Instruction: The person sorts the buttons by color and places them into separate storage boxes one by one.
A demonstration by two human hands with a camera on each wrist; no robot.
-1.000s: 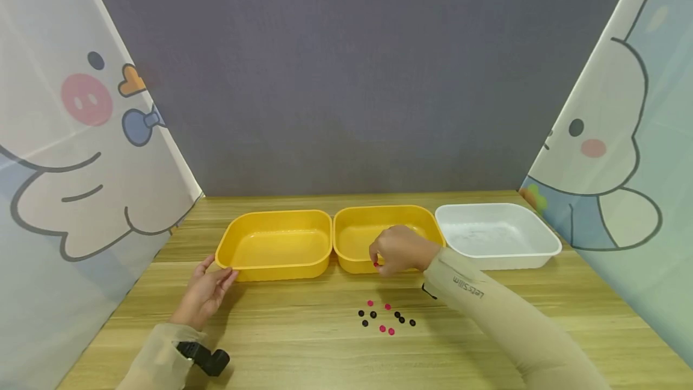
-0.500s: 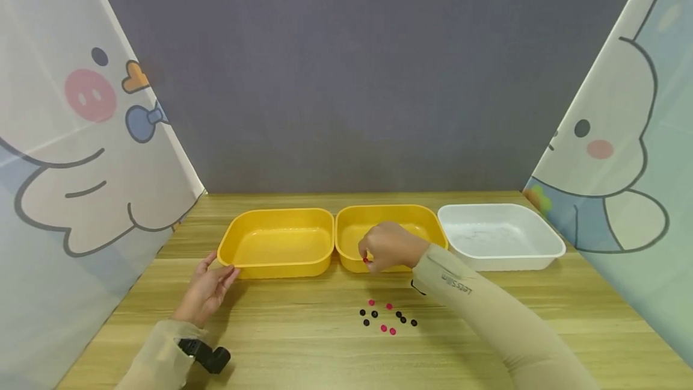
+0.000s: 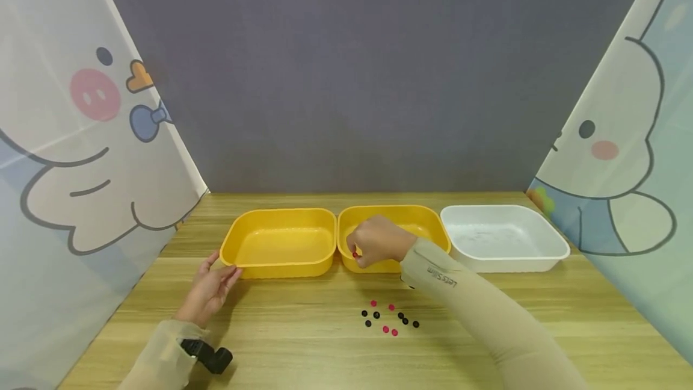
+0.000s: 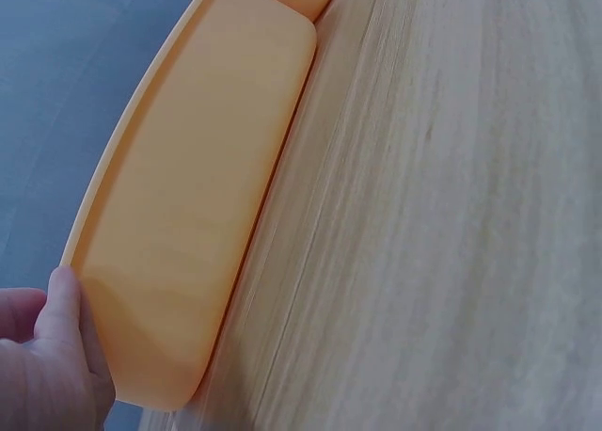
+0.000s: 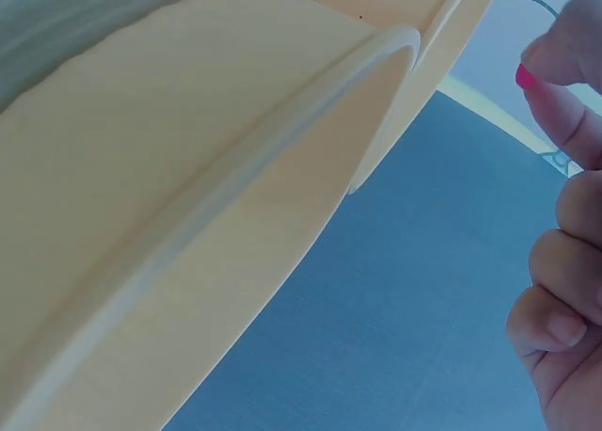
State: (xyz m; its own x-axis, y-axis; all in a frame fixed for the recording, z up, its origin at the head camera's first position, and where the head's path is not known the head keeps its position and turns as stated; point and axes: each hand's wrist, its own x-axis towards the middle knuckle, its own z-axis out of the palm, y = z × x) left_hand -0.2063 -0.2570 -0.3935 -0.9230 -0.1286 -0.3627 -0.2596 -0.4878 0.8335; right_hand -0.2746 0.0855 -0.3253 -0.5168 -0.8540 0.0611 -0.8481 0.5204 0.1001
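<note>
My right hand point(image 3: 381, 239) pinches a small round pink piece point(image 3: 355, 254) between thumb and index finger, above the front left part of the middle yellow tray point(image 3: 411, 212). The same pink piece point(image 5: 525, 75) shows at the fingertips in the right wrist view; whether it is a button or a bead cannot be told. My left hand point(image 3: 207, 294) grips the front left corner of the left yellow tray point(image 3: 287, 270), its fingers at the rim. Several loose pink pieces point(image 3: 385, 329) and black pieces point(image 3: 368, 323) of like size lie on the table in front of the middle tray.
A white tray point(image 3: 509, 265) stands to the right of the two yellow ones, all in a row on the wooden table point(image 3: 292, 342). A dark grey panel point(image 3: 368, 77) rises behind, with printed cartoon curtains point(image 3: 65, 209) at both sides.
My right hand has moved left over the middle yellow tray, still pinching the pink piece. The left hand keeps its grip on the left tray's corner. The whole head view has shifted slightly.
</note>
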